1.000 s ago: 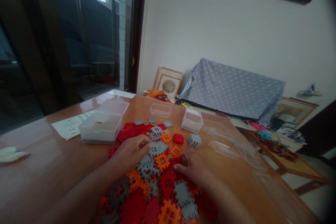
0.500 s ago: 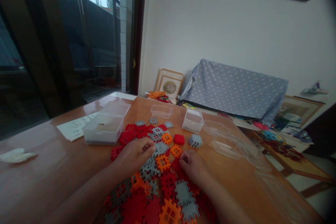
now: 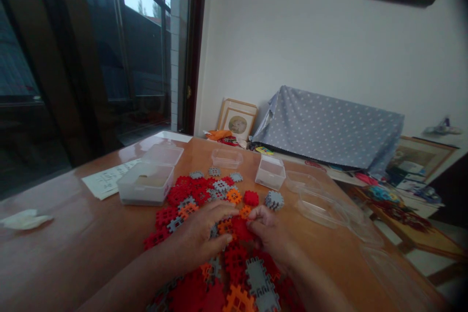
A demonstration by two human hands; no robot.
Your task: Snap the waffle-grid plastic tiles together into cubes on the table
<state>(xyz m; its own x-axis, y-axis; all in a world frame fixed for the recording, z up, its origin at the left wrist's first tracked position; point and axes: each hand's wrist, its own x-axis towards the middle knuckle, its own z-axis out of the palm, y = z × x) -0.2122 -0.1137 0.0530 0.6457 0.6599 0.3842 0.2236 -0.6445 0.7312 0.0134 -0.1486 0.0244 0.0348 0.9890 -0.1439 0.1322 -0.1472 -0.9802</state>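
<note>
My right hand (image 3: 272,236) pinches the edge of a flat red interlocking tile (image 3: 241,229) between thumb and fingers. My left hand (image 3: 204,229) reaches in from the left, its thumb and fingers apart, over an orange tile (image 3: 224,226) and some grey ones. Its fingertips come near the red tile, but whether they touch it I cannot tell. Red, orange and grey notched tiles lie in a loose pile around and under both hands. Beyond them are a small red stack (image 3: 251,198) and a round grey stack of tiles (image 3: 274,200).
A lidded clear box (image 3: 144,190) stands at left, beside a written sheet (image 3: 106,180) and a crumpled tissue (image 3: 25,219). A small clear box (image 3: 269,172) and a shallow tray (image 3: 226,158) are farther back. Clear plastic lids (image 3: 318,207) lie at right.
My left hand has moved right and opened its fingers. My right hand has taken hold of a red tile and lifted slightly. The view has shifted a little.
</note>
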